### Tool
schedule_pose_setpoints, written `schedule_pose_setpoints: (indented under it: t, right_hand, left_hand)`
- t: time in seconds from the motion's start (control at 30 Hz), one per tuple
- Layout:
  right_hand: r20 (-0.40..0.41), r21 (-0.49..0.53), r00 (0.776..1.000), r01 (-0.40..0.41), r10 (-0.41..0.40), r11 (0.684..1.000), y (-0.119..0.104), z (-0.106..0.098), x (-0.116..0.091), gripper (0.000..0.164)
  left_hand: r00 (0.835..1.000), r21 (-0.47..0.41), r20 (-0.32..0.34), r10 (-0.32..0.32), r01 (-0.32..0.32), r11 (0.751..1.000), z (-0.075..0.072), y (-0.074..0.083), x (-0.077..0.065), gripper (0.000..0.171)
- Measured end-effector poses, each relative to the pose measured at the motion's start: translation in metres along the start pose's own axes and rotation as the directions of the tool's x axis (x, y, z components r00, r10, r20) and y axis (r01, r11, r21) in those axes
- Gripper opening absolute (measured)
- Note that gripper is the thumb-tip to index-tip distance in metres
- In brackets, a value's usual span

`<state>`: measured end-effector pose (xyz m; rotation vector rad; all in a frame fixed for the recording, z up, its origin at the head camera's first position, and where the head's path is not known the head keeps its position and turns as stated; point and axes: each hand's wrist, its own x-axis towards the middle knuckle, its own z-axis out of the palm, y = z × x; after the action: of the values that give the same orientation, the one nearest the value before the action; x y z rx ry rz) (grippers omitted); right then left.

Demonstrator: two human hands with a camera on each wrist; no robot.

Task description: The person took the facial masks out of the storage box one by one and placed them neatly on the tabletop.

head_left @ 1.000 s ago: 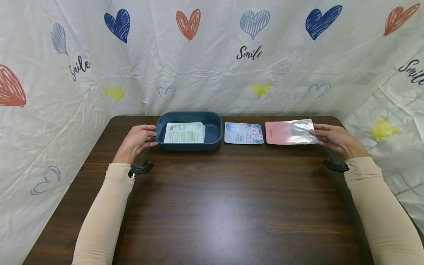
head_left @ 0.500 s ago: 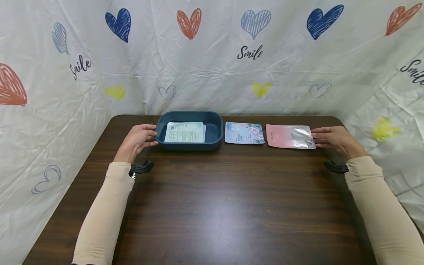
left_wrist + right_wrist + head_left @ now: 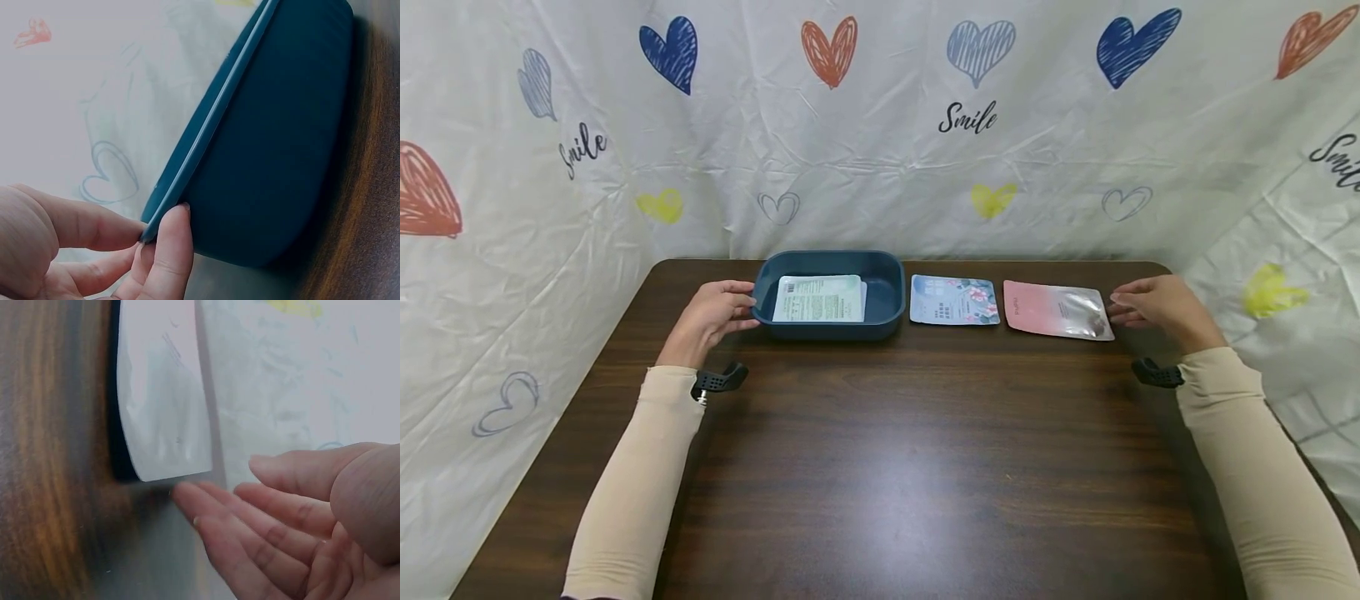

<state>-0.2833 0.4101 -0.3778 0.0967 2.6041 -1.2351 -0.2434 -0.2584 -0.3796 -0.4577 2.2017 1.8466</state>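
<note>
My left hand (image 3: 718, 315) pinches the left rim of a dark blue tub (image 3: 876, 332); the left wrist view shows thumb and fingers on that rim (image 3: 209, 128). A pale green printed packet (image 3: 818, 300) lies inside the tub, over a whitish one mostly hidden beneath it. On the table at the far right lies a flat pink-and-silver packet (image 3: 1058, 310), resembling a sheet mask sachet. My right hand (image 3: 1165, 310) is just right of its silver end (image 3: 165, 434), fingers extended and loosely bent, holding nothing. In the right wrist view a small gap separates fingertips and packet.
A light blue packet with a flower print (image 3: 955, 301) lies between the tub and the pink one. All stand in a row near the back edge of the dark wooden table (image 3: 865, 450). Behind hangs a white cloth (image 3: 865, 192) printed with hearts.
My right hand lowered the pink-and-silver packet flat onto the table, let go and drew slightly right. My left hand and the tub have stayed in place.
</note>
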Motion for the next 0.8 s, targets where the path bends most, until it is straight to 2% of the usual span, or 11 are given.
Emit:
schedule_pose_setpoints:
  t: [0.2,0.27,0.33,0.43,0.5,0.6,0.8]
  right_hand:
    - [-0.056,-0.046,0.996,0.067,-0.069,0.997,-0.014,0.004,-0.003,0.050]
    - [-0.070,-0.008,0.993,0.094,-0.094,0.996,-0.023,0.008,-0.003,0.050]
    - [-0.073,0.074,0.992,0.113,-0.107,0.991,-0.032,0.013,-0.003,0.043]
    - [-0.046,0.176,0.993,0.117,-0.111,0.977,-0.046,0.019,-0.004,0.043]
    - [-0.017,0.210,0.994,0.108,-0.107,0.972,-0.054,0.024,-0.004,0.046]
    - [0.026,0.205,0.994,0.095,-0.103,0.974,-0.067,0.035,-0.004,0.056]
    - [0.084,0.243,0.988,0.103,-0.126,0.965,-0.092,0.058,0.001,0.054]
  left_hand:
    - [1.000,0.013,-0.002,-0.005,0.005,1.000,0.001,0.001,0.002,0.046]
    - [1.000,0.007,-0.007,-0.010,0.010,1.000,0.000,0.001,0.002,0.046]
    - [1.000,0.002,-0.008,-0.013,0.013,1.000,0.000,0.002,0.002,0.047]
    - [1.000,-0.004,-0.005,-0.012,0.012,1.000,-0.001,0.001,0.003,0.048]
    - [1.000,-0.004,-0.004,-0.012,0.012,1.000,-0.001,0.000,0.003,0.048]
    - [1.000,-0.004,-0.002,-0.013,0.013,1.000,-0.001,-0.001,0.004,0.047]
    - [1.000,-0.011,-0.005,-0.016,0.016,1.000,-0.001,0.000,0.006,0.046]
